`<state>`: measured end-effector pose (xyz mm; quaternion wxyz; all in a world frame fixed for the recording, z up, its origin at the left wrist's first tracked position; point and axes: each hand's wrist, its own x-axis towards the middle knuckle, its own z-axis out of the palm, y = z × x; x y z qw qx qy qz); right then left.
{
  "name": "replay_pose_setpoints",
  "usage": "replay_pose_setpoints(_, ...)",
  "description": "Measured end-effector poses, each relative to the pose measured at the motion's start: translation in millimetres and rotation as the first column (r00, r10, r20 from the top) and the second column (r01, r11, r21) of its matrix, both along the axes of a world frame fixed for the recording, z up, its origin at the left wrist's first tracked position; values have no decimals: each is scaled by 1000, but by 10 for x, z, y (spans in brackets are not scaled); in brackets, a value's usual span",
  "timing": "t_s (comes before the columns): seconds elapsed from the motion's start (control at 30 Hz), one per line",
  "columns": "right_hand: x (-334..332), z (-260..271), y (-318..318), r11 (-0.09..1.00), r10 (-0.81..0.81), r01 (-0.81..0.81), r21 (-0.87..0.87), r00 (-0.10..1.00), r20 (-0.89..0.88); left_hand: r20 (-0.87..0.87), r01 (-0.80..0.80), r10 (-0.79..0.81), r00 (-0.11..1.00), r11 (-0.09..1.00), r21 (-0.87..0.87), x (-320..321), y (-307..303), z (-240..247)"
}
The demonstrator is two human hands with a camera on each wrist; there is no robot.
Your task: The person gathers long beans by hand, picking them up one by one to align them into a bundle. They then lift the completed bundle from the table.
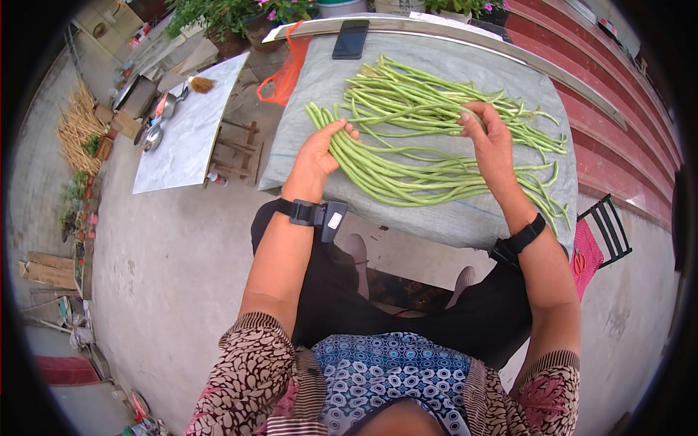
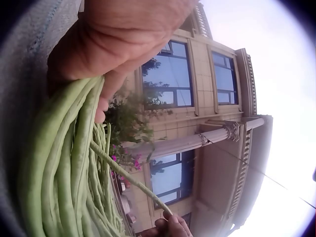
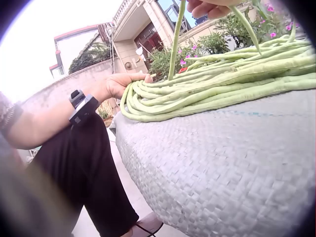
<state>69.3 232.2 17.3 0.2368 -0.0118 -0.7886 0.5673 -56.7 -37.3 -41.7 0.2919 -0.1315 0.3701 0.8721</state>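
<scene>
My left hand [image 1: 318, 154] grips a bundle of long green yardlong beans [image 1: 407, 182] near one end. The bundle trails to the right across a grey woven sheet [image 1: 294, 142]. In the left wrist view the thick bean stems [image 2: 54, 173] come out from under the palm. My right hand [image 1: 492, 143] is raised over the beans and pinches a single yardlong bean [image 3: 176, 42] between thumb and fingers. That bean slants from the right fingers toward the left hand. Behind both hands lies a looser pile of beans [image 1: 407, 91].
A black phone [image 1: 350, 40] lies at the sheet's far edge, beside an orange plastic bag [image 1: 285, 73]. To the left stands a marble-topped table [image 1: 193, 123] with a brush [image 1: 201, 84] and metal pans. Red steps [image 1: 603, 109] rise at right, near a folding chair [image 1: 607, 231].
</scene>
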Motion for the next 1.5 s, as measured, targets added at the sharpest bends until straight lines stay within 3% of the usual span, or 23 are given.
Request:
replay_pose_setpoints(0.17,129,251,6,987,-65,39,-155,984,-163,3,37,-37,999,999,-15,24,16,48)
replay_pose_setpoints(0.37,208,469,-22,987,-69,23,-161,954,-293,-19,128,-127,992,990,64,-9,12,36)
replay_pose_setpoints(0.53,249,567,-151,975,-49,-39,-219,923,-382,-20,107,-106,994,993,57,24,40,86)
replay_pose_setpoints(0.63,259,473,-276,947,90,-153,-283,971,-223,-38,58,-53,998,989,135,125,72,191)
replay_pose_setpoints(0.77,217,217,-275,976,156,-139,-165,983,96,-94,17,3,996,977,210,100,12,136)
replay_pose_setpoints(0.9,129,139,-121,996,-34,44,-71,989,143,-21,-161,169,985,965,208,104,20,90)
replay_pose_setpoints(1.0,90,35,-20,992,35,8,-128,943,330,-5,-190,194,981,966,174,103,43,110)
replay_pose_setpoints(1.1,63,-145,-28,981,177,-137,-141,927,332,-21,-187,193,981,969,161,120,58,127)
replay_pose_setpoints(1.3,76,-150,-148,962,272,-238,-136,893,359,-119,-103,124,985,981,167,104,26,148)
replay_pose_setpoints(1.4,108,-79,-116,950,298,-299,-91,782,548,-123,-98,117,985,984,151,108,16,173)
replay_pose_setpoints(1.5,148,17,-154,914,355,-399,-72,700,620,-57,-133,143,988,980,148,173,38,222)
